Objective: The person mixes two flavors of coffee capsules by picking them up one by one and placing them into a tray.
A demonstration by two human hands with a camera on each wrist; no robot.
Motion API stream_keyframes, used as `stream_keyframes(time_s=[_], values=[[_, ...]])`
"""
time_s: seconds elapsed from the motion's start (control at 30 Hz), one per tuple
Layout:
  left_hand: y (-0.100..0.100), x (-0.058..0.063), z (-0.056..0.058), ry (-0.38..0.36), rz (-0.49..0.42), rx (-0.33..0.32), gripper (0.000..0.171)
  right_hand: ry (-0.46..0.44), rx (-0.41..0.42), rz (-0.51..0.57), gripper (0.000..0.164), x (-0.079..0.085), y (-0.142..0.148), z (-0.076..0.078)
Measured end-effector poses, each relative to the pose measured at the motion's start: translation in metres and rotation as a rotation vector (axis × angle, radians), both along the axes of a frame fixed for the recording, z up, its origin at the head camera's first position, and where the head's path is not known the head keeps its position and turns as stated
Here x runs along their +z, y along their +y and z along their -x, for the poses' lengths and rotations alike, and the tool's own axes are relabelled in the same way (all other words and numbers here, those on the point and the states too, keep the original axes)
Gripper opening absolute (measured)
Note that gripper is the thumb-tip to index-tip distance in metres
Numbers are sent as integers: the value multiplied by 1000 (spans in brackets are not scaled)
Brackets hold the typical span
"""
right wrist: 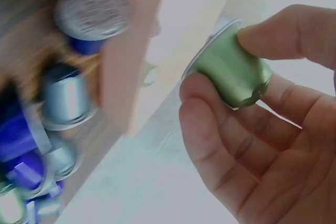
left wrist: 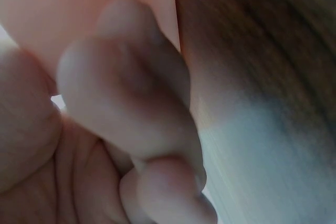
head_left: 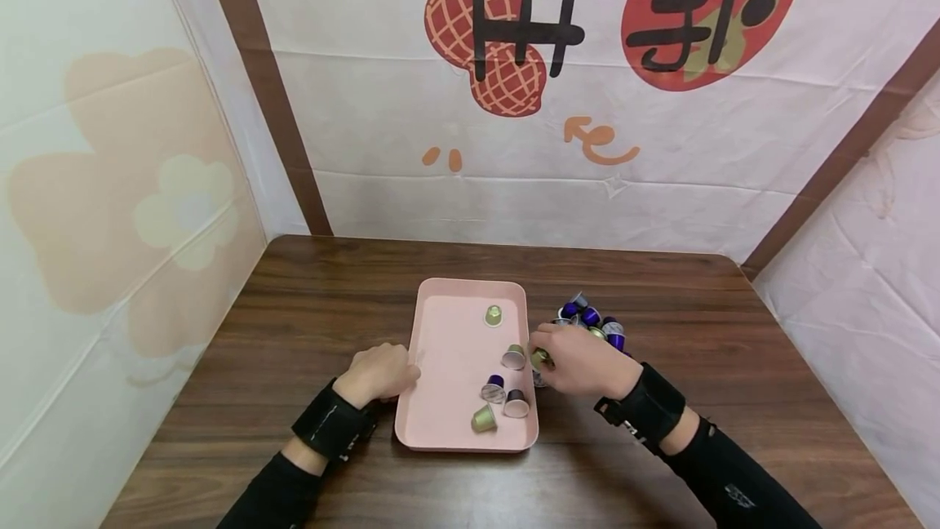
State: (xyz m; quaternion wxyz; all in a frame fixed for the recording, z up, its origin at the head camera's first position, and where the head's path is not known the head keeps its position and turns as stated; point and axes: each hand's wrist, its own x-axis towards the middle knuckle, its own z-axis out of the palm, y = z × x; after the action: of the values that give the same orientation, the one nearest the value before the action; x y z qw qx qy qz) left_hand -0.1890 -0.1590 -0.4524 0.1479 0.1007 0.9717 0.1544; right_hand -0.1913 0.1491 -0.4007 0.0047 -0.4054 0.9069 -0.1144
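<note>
My right hand (head_left: pixel 583 359) pinches a green coffee capsule (right wrist: pixel 231 66) between thumb and fingers, just beyond the tray's right rim. Its silver rim faces the upper left in the right wrist view. At the left rim of the pink tray (head_left: pixel 448 333), my left hand (head_left: pixel 378 372) holds the edge with curled fingers (left wrist: pixel 121 93). Inside the tray lie a green capsule (head_left: pixel 484 419), a purple capsule (head_left: pixel 494 388), a dark capsule (head_left: pixel 516 404) and two more green ones, one near the far end.
To the tray's right, partly behind my right hand, is a pile of purple, silver-blue and green capsules (head_left: pixel 591 317). All stand on a dark wooden table (head_left: pixel 330 292). Printed cloth walls (head_left: pixel 455 211) rise behind the table and at both sides.
</note>
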Motion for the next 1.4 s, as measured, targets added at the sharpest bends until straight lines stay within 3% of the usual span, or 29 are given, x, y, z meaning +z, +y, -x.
stream_keyframes(time_s=[0.27, 0.6, 0.87, 1.1, 1.4], values=[[-1, 0, -2, 0, 4, 3, 31, -39, 135, -26, 8, -1, -34, -1], [0, 0, -2, 0, 9, -2, 31, -72, 183, -115, 7, -19, -57, -7], [-1, 1, -2, 4, 10, 12, 32, -99, 184, -133, 7, -13, -63, -5], [0, -2, 1, -6, 19, 17, 32, -83, 175, -86, 20, -2, -47, 4], [-1, -3, 1, -4, 8, 13, 32, -57, 73, -11, 15, 8, -6, 16]])
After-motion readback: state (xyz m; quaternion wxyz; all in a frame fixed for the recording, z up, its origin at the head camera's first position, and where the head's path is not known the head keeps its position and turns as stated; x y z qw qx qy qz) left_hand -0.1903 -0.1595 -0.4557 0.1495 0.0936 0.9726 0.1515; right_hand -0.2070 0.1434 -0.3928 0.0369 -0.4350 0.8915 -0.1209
